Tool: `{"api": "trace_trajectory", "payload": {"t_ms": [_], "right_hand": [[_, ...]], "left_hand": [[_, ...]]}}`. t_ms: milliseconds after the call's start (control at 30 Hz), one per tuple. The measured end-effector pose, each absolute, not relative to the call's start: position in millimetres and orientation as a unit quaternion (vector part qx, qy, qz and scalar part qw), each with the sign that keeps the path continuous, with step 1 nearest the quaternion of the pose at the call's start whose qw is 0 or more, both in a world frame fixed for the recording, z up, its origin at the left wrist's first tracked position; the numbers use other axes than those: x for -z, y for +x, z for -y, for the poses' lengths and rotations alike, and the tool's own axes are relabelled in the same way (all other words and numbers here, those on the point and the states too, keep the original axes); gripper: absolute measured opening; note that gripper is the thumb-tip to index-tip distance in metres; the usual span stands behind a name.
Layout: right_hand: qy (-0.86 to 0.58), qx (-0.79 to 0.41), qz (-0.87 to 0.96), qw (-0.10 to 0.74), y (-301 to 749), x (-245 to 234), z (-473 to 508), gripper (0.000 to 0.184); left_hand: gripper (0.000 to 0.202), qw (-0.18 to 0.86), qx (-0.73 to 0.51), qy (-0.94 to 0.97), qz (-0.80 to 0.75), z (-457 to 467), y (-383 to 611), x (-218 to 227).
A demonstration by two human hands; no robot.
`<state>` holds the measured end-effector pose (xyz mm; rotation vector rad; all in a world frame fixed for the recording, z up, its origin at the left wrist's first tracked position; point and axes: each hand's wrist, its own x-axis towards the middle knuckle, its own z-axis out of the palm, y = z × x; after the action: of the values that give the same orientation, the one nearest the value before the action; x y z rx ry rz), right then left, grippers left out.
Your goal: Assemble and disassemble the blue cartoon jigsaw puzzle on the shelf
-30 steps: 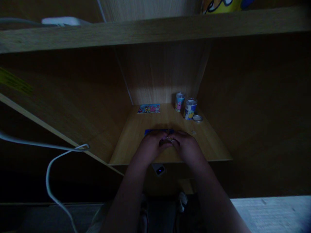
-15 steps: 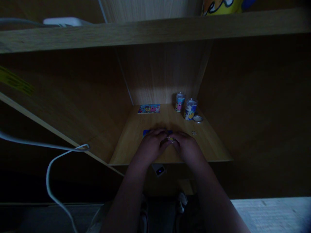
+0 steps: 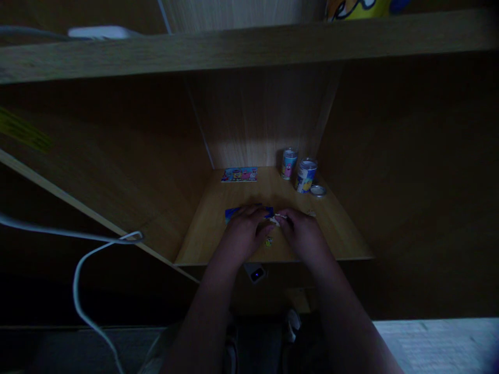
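Note:
My right hand [image 3: 302, 227] pinches a small whitish jigsaw piece [image 3: 276, 218] between thumb and fingers. Close on its left is my left hand [image 3: 244, 228], thumb and fingers apart, with the fingers lying over a dark blue strip [image 3: 233, 212]. That strip is partly hidden under them. Whether a left fingertip also touches the whitish piece cannot be made out. Below the hands a small yellow-green jigsaw piece [image 3: 268, 241] lies on the wooden shelf [image 3: 206, 239]. Another pale piece [image 3: 311, 213] is partly covered by my right hand.
Two cartoon-printed cans [image 3: 305, 176] stand at the back right, with a round metal lid [image 3: 318, 191] beside them. A colourful cartoon picture [image 3: 239, 175] lies at the back left. A thick upper board [image 3: 249, 49] crosses above; a white cable [image 3: 78, 280] hangs at left.
My hands have moved slightly apart. A yellow-green piece now lies on the shelf below them, and a whitish piece shows at my right fingertips. More of the blue strip is visible.

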<state>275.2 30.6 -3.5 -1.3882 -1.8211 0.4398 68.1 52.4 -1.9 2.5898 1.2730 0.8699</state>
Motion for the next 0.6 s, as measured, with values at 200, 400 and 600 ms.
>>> {"api": "trace_trajectory", "payload": {"t_ms": [200, 400, 600], "right_hand": [[-0.499, -0.220, 0.715, 0.438, 278, 4, -28, 0.015], [-0.468, -0.236, 0.725, 0.446, 279, 3, -28, 0.013], [-0.462, -0.214, 0.722, 0.468, 279, 6, -30, 0.012]], "left_hand": [[0.017, 0.068, -0.287, 0.871, -0.393, -50, 71, -7], [0.014, 0.098, -0.301, 0.875, -0.367, -52, 69, -9], [0.016, 0.123, -0.308, 0.873, -0.357, -53, 68, -9]]}}
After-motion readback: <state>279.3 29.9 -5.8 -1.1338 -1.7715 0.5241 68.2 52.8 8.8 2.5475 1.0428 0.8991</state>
